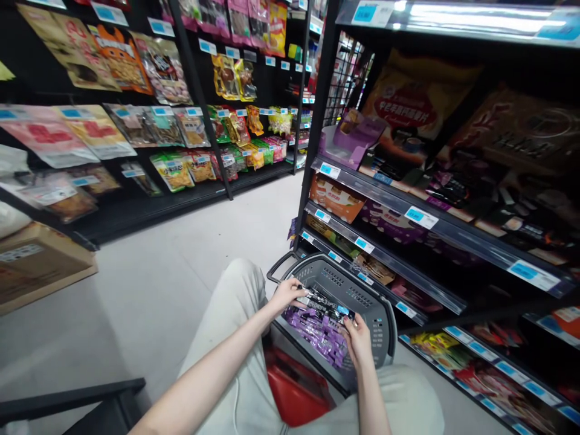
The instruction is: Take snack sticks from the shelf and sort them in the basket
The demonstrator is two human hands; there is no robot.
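Observation:
My left hand (286,294) and my right hand (357,340) together grip a stack of dark, flat snack packets (324,304), one hand at each end. The stack is held just over a grey plastic shopping basket (362,290) that rests against my knees. Inside the basket lies a heap of small purple packets (319,335). Fingers of both hands are curled round the ends of the stack.
Black store shelves (435,232) with blue price tags and boxed goods rise at the right. A wall of hanging snack bags (181,133) runs along the left and back. A cardboard box (36,260) sits at the left; a red basket (294,389) lies under my legs.

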